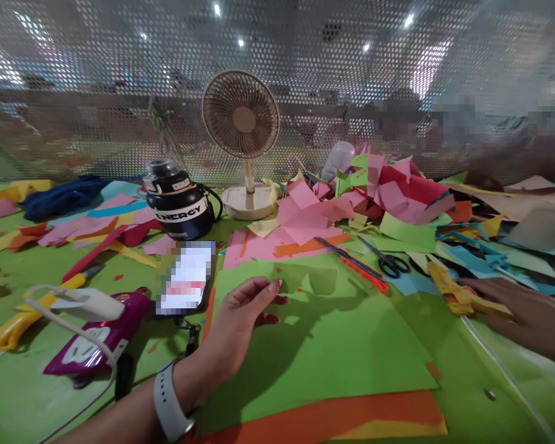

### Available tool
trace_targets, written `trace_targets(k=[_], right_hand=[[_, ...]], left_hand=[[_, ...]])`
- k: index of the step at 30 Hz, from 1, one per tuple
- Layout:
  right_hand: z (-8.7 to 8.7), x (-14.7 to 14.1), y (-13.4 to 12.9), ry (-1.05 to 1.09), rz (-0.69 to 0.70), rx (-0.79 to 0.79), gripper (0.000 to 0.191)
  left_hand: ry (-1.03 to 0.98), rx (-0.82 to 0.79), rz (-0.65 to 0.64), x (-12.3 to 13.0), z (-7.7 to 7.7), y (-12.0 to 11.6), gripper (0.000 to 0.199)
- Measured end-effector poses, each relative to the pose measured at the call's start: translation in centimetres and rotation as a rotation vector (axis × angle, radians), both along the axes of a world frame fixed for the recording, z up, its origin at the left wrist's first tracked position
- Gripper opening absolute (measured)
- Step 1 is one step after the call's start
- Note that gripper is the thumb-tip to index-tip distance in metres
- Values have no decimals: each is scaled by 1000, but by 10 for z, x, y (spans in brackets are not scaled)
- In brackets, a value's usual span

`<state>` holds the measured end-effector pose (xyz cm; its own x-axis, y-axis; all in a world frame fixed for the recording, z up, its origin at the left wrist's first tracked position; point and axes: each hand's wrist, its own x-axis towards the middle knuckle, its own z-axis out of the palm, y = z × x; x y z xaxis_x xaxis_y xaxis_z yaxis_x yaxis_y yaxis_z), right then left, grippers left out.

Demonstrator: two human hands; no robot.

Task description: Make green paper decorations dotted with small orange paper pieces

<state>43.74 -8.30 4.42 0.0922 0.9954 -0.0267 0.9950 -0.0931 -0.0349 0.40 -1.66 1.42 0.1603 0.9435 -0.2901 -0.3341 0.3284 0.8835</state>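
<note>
My left hand (pixel 247 317), with a pale watch on its wrist, pinches a small cut piece of green paper (pixel 322 280) between thumb and forefinger. The piece is held over a large green sheet (pixel 342 351), which lies on orange and pink sheets. At the right, my right hand (pixel 504 308) is at a yellow glue gun (pixel 451 293) with a cord, its fingers wrapped round the back of it. Black scissors (pixel 391 262) and an orange-and-black cutter (pixel 358 268) lie just past the green sheet.
Behind are a cream fan (pixel 243 120), a black bottle (pixel 180 206) and heaped paper scraps (pixel 314 209). A phone (pixel 187 277), a purple device (pixel 102 333) with a white cable and a yellow-handled tool (pixel 16 330) lie left. A perforated metal screen (pixel 305 80) stands behind.
</note>
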Motion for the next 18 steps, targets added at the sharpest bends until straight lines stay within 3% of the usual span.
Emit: trace_targets(k=[3,5,14,18], right_hand=[[-21,20,-9,-107,-25,-16,57],[-26,19,-9,-137,-19,16,58],[-26,2,10,-155,7,85,48],[-23,-5,7,-214,29,242,42]], left_hand=[[9,-6,25,1,1,1,21],[18,-11,33,1,1,1,22],[-19,-23,-6,2,1,0,24],[-70,-48,0,2,3,0,25]])
